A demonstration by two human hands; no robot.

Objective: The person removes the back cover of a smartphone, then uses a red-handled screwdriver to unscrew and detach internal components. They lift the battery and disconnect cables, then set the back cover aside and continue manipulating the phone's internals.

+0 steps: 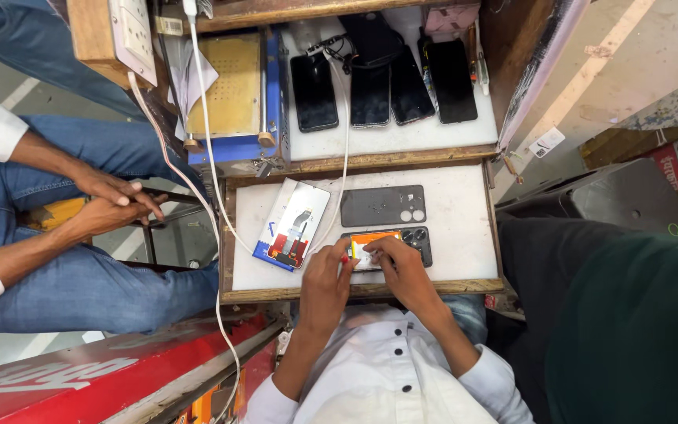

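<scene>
Both hands on opened phone (386, 246) at near edge of white work tray (464, 212). Left hand (325, 284) fingers curled, steadying its left end; right hand (402, 271) fingertips pinching at its orange inside. Grey back cover (383, 206) just beyond, screen panel (293, 224) left.

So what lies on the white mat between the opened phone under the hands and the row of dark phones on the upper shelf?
In the head view, a dark grey phone back cover lies between the opened phone and the phone row, alongside the shelf's wooden front edge and bare white mat.
</scene>
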